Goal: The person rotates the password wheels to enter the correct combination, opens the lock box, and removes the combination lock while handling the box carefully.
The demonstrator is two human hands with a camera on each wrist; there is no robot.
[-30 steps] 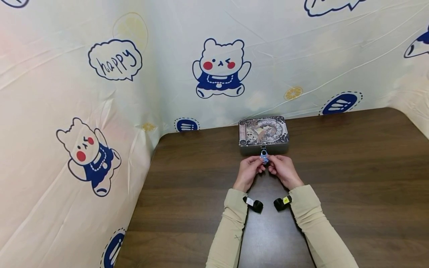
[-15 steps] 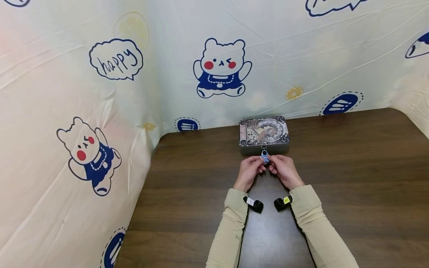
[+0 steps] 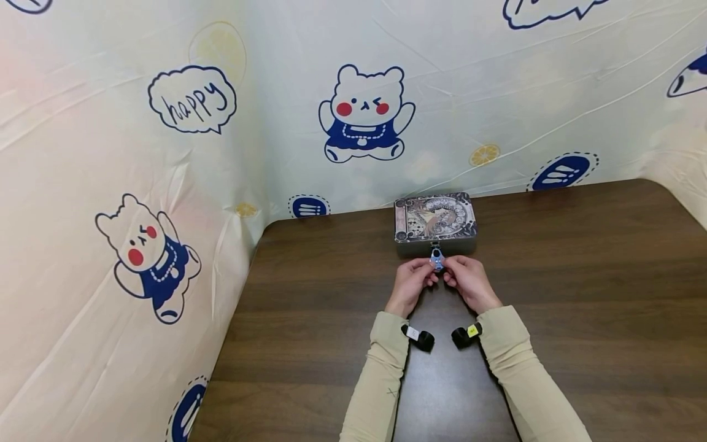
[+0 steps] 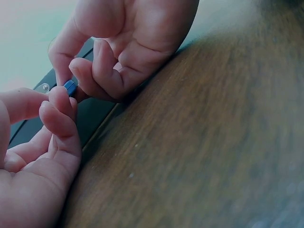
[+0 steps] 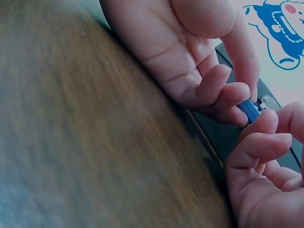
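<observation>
A small blue padlock hangs at the front clasp of a tin box with an ornate printed lid, which is down. My left hand pinches the padlock's left side between thumb and fingers. From the right, my right hand pinches it too, fingertips facing the left ones. In the left wrist view just a blue edge of the padlock shows between the fingertips. More of its blue body appears in the right wrist view, next to the metal clasp. The lower fingers of both hands are curled.
The box stands near the far edge of a dark wooden table. A pale curtain with printed bears hangs behind and to the left. Black wrist cameras sit on the inner side of both sleeves.
Both hands keep their pinch on the padlock in about the same place. The box stays where it was.
</observation>
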